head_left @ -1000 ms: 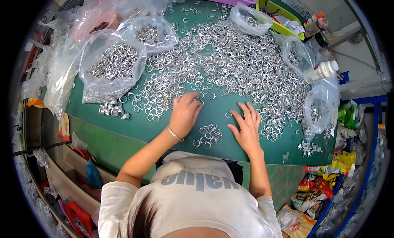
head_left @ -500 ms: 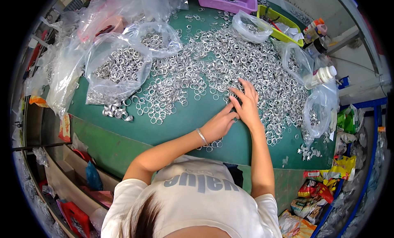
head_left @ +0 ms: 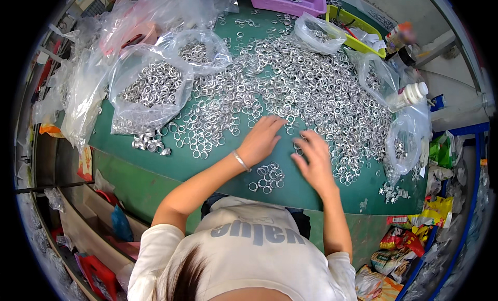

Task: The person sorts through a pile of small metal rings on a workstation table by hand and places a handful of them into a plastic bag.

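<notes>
A wide heap of silver metal rings (head_left: 306,72) spreads over the green table (head_left: 233,168). My left hand (head_left: 261,140), with a bracelet at the wrist, reaches to the heap's near edge, its fingers stretched out by a few loose rings. To its right, my right hand (head_left: 315,161) hovers beside the heap, fingers apart and slightly blurred, with nothing seen in them. A small separate cluster of rings (head_left: 268,177) lies between my forearms, close to the table's front edge.
Clear plastic bags of rings (head_left: 124,119) stand at the left; another bag (head_left: 402,145) sits at the right edge. A purple basket (head_left: 285,6), a yellow-green tray (head_left: 358,39) and a white bottle (head_left: 410,96) are farther back. Shelving with packets (head_left: 399,238) stands right.
My hands, close together at the heap before, have moved apart. The left has shifted left and away from me, the right back toward me, uncovering the small ring cluster.
</notes>
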